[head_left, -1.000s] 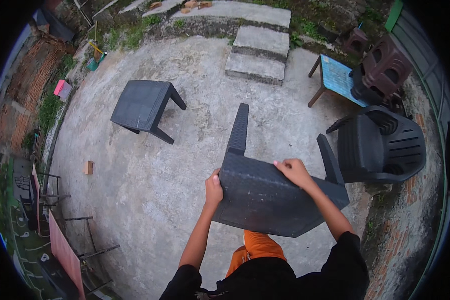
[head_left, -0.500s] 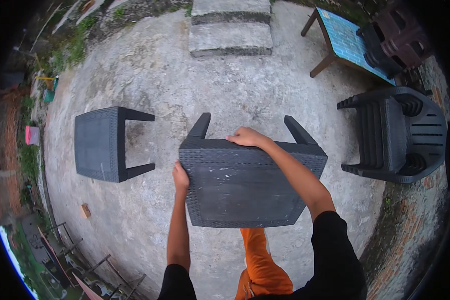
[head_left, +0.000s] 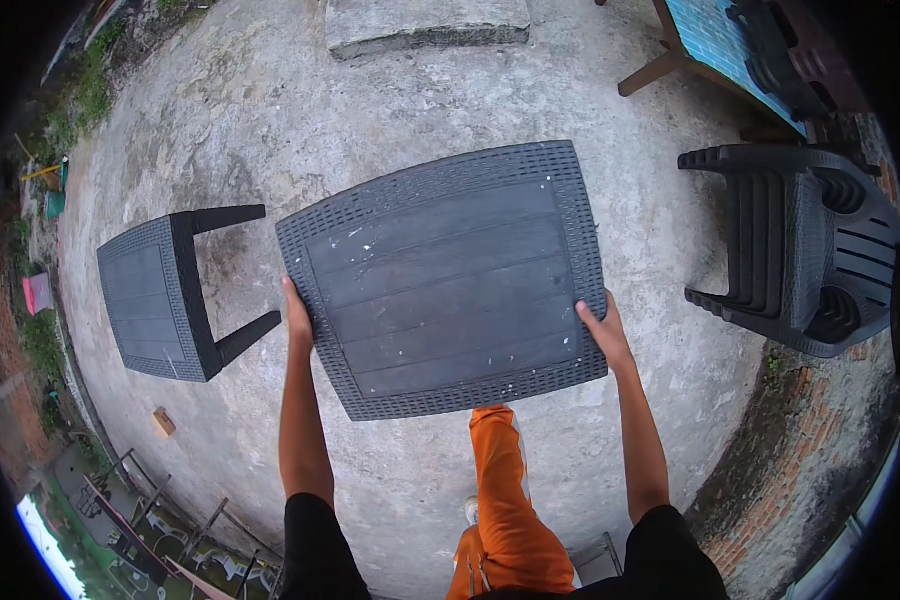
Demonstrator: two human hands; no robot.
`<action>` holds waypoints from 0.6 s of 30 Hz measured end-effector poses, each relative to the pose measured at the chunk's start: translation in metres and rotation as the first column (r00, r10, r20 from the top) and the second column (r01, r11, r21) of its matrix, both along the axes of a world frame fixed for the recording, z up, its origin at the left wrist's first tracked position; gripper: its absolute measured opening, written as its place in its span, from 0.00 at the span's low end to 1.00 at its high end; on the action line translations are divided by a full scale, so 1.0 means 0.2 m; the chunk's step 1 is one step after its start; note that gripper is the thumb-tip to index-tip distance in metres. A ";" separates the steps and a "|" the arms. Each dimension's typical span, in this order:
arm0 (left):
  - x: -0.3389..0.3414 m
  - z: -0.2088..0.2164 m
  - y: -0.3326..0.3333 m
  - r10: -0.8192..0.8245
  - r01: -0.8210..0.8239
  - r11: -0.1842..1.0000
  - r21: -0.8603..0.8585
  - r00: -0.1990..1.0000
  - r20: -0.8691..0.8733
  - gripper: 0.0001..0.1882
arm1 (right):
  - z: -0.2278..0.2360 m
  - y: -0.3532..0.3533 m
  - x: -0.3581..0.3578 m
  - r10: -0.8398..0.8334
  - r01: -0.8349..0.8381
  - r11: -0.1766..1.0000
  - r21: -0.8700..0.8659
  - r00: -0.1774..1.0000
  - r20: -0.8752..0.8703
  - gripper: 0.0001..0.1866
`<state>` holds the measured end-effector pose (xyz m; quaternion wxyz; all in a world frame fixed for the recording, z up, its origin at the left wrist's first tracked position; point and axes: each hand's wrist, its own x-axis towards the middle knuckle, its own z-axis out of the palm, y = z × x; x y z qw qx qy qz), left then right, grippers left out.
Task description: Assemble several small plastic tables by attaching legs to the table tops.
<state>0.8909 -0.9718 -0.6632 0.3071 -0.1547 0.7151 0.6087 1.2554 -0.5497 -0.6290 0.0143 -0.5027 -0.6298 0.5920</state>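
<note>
A black plastic table [head_left: 445, 280] with a woven-pattern rim is held between both my hands, its top facing me and slightly tilted. My left hand [head_left: 298, 318] grips its left edge, fingers mostly hidden beneath the rim. On the opposite edge my right hand [head_left: 605, 330] has its thumb on top and its fingers around the side. The legs of this table are out of sight under the top. To the left, a second black table [head_left: 150, 300] of the same pattern lies on its side, two legs pointing right.
Stacked black plastic armchairs [head_left: 800, 250] stand at the right by a brick wall [head_left: 770, 500]. Behind them is a blue-topped wooden table [head_left: 715, 50] with dark chairs on it. A concrete step [head_left: 430, 25] lies ahead. A small brown block [head_left: 164, 422] is on the concrete floor [head_left: 390, 480].
My right hand has gone from the table's far edge to its right edge. The table has turned so its top faces me more fully, and its legs have dropped from view.
</note>
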 end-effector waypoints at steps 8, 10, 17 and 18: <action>0.07 0.04 0.04 -0.004 0.009 0.994 -0.105 0.999 0.054 0.44 | 0.06 -0.07 -0.08 -0.193 0.192 0.973 -0.124 0.981 0.007 0.31; -0.04 0.15 0.22 -0.078 0.087 0.994 -0.062 0.987 0.144 0.46 | 0.12 -0.02 -0.06 -0.210 0.210 0.972 -0.109 0.978 0.012 0.30; -0.43 0.23 0.15 -0.129 0.150 0.985 -0.085 0.969 0.211 0.49 | 0.12 -0.29 -0.25 -0.297 0.296 0.952 -0.084 0.955 -0.005 0.31; -0.42 0.19 0.11 -0.131 0.151 0.985 -0.084 0.969 0.209 0.49 | 0.12 -0.32 -0.26 -0.296 0.294 0.954 -0.060 0.955 -0.020 0.32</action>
